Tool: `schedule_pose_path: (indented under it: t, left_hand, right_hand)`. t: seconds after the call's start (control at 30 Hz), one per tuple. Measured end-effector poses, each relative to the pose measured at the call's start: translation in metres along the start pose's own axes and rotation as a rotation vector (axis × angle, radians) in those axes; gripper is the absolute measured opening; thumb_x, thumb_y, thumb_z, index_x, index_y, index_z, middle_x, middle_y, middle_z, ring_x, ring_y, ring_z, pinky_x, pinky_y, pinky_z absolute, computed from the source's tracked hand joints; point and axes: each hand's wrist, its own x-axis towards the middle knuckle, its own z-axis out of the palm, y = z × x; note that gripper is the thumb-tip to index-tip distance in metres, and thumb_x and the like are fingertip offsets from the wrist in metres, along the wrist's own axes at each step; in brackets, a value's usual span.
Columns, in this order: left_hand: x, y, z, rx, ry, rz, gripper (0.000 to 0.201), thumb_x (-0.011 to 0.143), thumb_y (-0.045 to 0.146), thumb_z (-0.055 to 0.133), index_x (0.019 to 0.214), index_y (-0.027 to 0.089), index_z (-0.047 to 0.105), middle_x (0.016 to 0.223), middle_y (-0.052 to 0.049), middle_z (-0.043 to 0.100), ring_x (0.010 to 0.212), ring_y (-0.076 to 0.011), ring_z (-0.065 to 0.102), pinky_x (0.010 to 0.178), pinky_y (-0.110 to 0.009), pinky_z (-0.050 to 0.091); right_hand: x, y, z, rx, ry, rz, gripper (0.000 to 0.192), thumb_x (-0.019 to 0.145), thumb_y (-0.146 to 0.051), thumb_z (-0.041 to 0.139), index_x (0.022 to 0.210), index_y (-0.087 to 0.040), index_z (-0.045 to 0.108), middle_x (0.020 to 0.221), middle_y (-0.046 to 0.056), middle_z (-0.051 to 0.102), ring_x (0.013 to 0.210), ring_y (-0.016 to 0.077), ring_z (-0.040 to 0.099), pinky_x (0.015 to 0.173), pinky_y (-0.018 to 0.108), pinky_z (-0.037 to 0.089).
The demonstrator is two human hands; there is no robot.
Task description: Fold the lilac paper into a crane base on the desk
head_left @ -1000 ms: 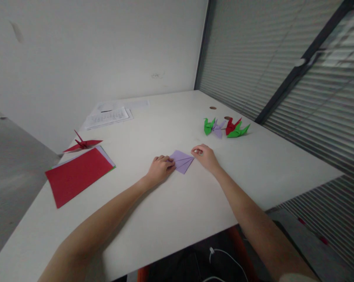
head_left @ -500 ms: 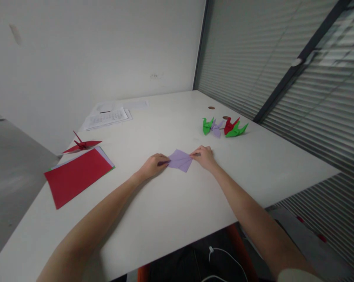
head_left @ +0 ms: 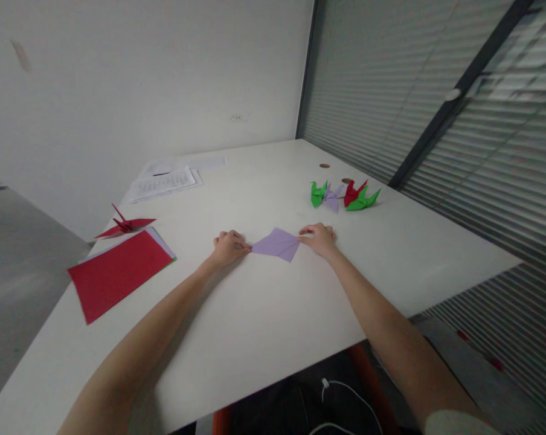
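Head view: a lilac folded paper, thin, flat, kite-shaped w/ sharp creases, is being held on the white table betw. both hands. Left hand is pinching its left tip; right hand, fingers pressed together, is pinning the right tip. Uneven pressure could be skewing the crease, or the smooth tabletop letting the paper slip.

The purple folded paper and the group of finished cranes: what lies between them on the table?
Nothing: the head view shows bare white table between the purple folded paper and the cranes.

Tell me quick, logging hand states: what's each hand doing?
Left hand: fingers curled, pinching the left tip of the purple folded paper.
Right hand: fingertips pressing its right corner.
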Motion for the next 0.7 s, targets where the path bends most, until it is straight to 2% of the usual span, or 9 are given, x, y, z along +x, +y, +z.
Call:
schedule_pose_path:
  t: [0.17, 0.27, 0.37, 0.47, 0.53, 0.57, 0.63, 0.7]
  left_hand:
    - [0.005, -0.009, -0.011, -0.003, -0.059, -0.046, 0.007, 0.073, 0.033, 0.074, 0.077, 0.028, 0.077, 0.099, -0.004, 0.069, 0.105, -0.0288, 0.056, 0.091, -0.048, 0.041]
    - [0.008, -0.018, -0.015, -0.050, -0.061, -0.084, 0.018, 0.070, 0.031, 0.075, 0.088, 0.027, 0.076, 0.101, -0.004, 0.070, 0.098, -0.0243, 0.060, 0.087, -0.040, 0.045]
    - [0.010, -0.022, -0.014, -0.126, -0.031, -0.035, 0.022, 0.072, 0.023, 0.068, 0.093, 0.023, 0.075, 0.094, -0.004, 0.071, 0.089, -0.0196, 0.063, 0.080, -0.032, 0.049]
    - [0.007, -0.014, -0.011, -0.135, 0.125, 0.104, 0.028, 0.078, 0.016, 0.053, 0.098, 0.018, 0.072, 0.095, -0.007, 0.071, 0.088, -0.0184, 0.064, 0.081, -0.031, 0.050]
    - [0.002, -0.003, -0.009, -0.035, 0.242, 0.258, 0.033, 0.081, 0.015, 0.048, 0.106, 0.017, 0.069, 0.104, -0.009, 0.069, 0.097, -0.0204, 0.063, 0.090, -0.036, 0.048]
    - [-0.002, 0.003, -0.008, 0.038, 0.253, 0.333, 0.035, 0.083, 0.015, 0.047, 0.111, 0.017, 0.068, 0.110, -0.011, 0.068, 0.101, -0.0219, 0.062, 0.092, -0.039, 0.047]
    - [-0.008, 0.016, -0.006, 0.166, 0.186, 0.485, 0.037, 0.086, 0.016, 0.046, 0.118, 0.016, 0.064, 0.120, -0.013, 0.065, 0.108, -0.0234, 0.060, 0.096, -0.041, 0.043]
    - [-0.013, 0.026, -0.004, 0.274, 0.052, 0.557, 0.032, 0.086, 0.015, 0.047, 0.110, 0.016, 0.067, 0.114, -0.012, 0.068, 0.100, -0.0229, 0.063, 0.093, -0.040, 0.044]
  right_hand:
    - [0.002, 0.003, 0.002, 0.014, 0.029, 0.021, 0.025, 0.069, -0.043, 0.077, 0.090, -0.030, 0.075, 0.099, 0.008, 0.065, 0.099, 0.0309, 0.049, 0.085, 0.043, 0.033]
    - [0.004, 0.005, 0.003, 0.055, 0.048, 0.020, 0.027, 0.068, -0.042, 0.078, 0.091, -0.030, 0.075, 0.095, 0.007, 0.067, 0.095, 0.0294, 0.050, 0.084, 0.042, 0.033]
    - [0.004, 0.006, 0.002, 0.075, 0.038, 0.030, 0.026, 0.067, -0.041, 0.078, 0.091, -0.030, 0.075, 0.093, 0.006, 0.067, 0.095, 0.0291, 0.051, 0.082, 0.041, 0.033]
    - [0.003, 0.005, 0.000, 0.060, 0.020, 0.039, 0.026, 0.068, -0.041, 0.078, 0.091, -0.030, 0.075, 0.094, 0.006, 0.068, 0.096, 0.0292, 0.052, 0.082, 0.040, 0.033]
    - [0.003, 0.004, -0.001, 0.051, 0.012, 0.033, 0.025, 0.070, -0.041, 0.077, 0.092, -0.030, 0.075, 0.095, 0.005, 0.068, 0.096, 0.0285, 0.053, 0.084, 0.041, 0.033]
    - [0.003, 0.003, -0.001, 0.048, 0.007, 0.028, 0.025, 0.070, -0.041, 0.076, 0.092, -0.030, 0.075, 0.096, 0.005, 0.068, 0.096, 0.0280, 0.053, 0.084, 0.041, 0.033]
    - [0.002, 0.002, -0.002, 0.040, -0.004, 0.024, 0.025, 0.071, -0.042, 0.076, 0.093, -0.030, 0.074, 0.098, 0.005, 0.068, 0.096, 0.0278, 0.054, 0.085, 0.041, 0.033]
    - [0.001, 0.002, -0.003, 0.021, -0.007, 0.033, 0.025, 0.072, -0.042, 0.076, 0.093, -0.030, 0.075, 0.099, 0.005, 0.068, 0.098, 0.0287, 0.053, 0.086, 0.042, 0.034]
